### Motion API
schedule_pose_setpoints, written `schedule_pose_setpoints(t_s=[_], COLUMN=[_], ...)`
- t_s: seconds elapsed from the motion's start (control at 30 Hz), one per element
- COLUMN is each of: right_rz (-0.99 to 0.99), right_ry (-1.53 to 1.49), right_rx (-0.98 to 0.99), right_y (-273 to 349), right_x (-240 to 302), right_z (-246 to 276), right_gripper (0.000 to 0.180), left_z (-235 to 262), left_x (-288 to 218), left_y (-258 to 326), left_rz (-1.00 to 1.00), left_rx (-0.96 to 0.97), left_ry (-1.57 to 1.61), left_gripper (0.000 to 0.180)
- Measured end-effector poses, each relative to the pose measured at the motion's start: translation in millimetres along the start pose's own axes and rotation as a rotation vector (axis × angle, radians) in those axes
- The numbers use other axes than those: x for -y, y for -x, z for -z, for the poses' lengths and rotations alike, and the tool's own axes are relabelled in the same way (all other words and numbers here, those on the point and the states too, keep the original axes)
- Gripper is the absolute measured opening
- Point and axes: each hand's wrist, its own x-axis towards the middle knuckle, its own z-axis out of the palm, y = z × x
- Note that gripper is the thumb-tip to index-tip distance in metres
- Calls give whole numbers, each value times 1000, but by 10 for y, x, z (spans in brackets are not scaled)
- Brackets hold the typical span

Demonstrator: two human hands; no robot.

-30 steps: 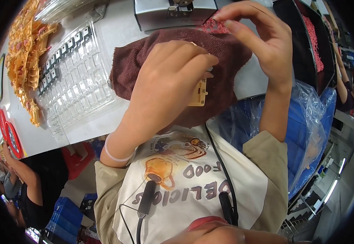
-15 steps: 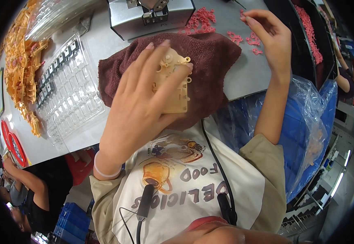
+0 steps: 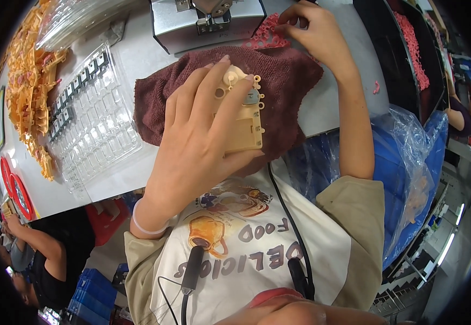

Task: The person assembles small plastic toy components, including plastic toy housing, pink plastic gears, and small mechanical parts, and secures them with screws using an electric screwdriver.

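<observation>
My left hand (image 3: 197, 127) is closed around a cream-yellow plastic housing (image 3: 244, 132) with round lugs along its edge. A small grey metallic piece (image 3: 252, 97) shows in the housing beside my finger; my hand covers much of the rest. Under both lies a dark maroon cloth (image 3: 284, 81). Over to the right, my right hand (image 3: 316, 32) reaches to the edge of a pile of small pink plastic parts (image 3: 268, 37). Its fingertips are pinched together, and what they hold, if anything, is hidden.
A silver machine (image 3: 208, 27) stands behind the cloth. On the left are a clear blister tray (image 3: 97, 116) with dark-and-silver pieces, stacked orange housings (image 3: 27, 86) and red rings (image 3: 20, 196). One pink part (image 3: 376, 86) lies apart at right, near a black bin (image 3: 436, 70).
My right hand has moved left from the scattered pink parts to the main pile. The housing has shifted slightly right in my left hand, and its grey metallic piece now shows.
</observation>
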Motion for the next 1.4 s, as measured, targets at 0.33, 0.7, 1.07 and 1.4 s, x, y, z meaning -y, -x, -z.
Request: schedule_pose_setpoints(t_s=[0.33, 0.7, 1.07, 1.4], right_rz=[-40, -26, 49, -108], right_ry=[-32, -13, 216, -444], right_rx=[-162, -145, -101, -256], right_y=[53, 94, -161, 163], right_x=[37, 5, 121, 310], right_z=[-3, 38, -70, 246], right_gripper=[19, 18, 26, 11], left_z=[37, -25, -120, -113], left_x=[72, 65, 88, 111], left_y=[-5, -37, -65, -36], left_rz=[33, 56, 81, 122], left_rx=[-84, -44, -150, -187], left_ry=[187, -2, 82, 68], left_gripper=[93, 97, 100, 108])
